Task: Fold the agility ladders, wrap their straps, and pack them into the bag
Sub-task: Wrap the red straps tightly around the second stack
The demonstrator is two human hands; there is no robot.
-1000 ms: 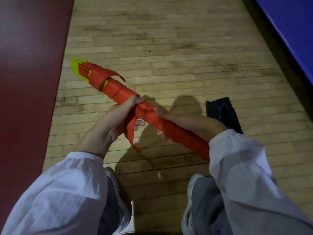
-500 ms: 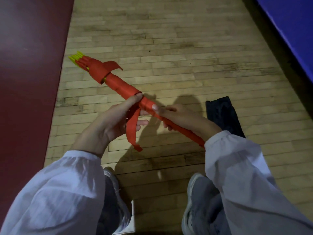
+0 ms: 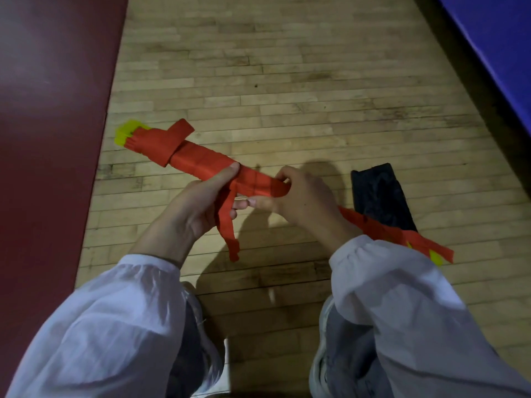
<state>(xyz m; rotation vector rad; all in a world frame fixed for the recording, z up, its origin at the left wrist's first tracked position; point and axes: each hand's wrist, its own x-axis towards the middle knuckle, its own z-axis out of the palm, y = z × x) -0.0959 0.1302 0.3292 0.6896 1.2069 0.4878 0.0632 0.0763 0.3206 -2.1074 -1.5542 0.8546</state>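
Ladder: the long bundle of folded yellow plastic rungs wound in red cloth strap [image 3: 201, 160] is up off the wood plank floor [image 3: 287, 81]. You hold it btwn both hands, slanting from far left to near right.
Change: half a sec ago your right hand [image 3: 304, 196] lay flat along the bundle. Now it has slid up to the middle & curled over a turn of strap. The near end w/ yellow tips now shows past your right sleeve.
Left hand [image 3: 192, 208]: fingers wrapped under the bundle, thumb pressed on top.
Right hand: fingers & thumb pinch the strap turn.
Strap tail [image 3: 230, 234]: hangs loose by your left palm, not tucked.
Bag: the flat black cloth bag [image 3: 382, 193] lies on the floor, just past your right wrist.
Means: prob. still the wrap step. Tuck the tail, then pack.
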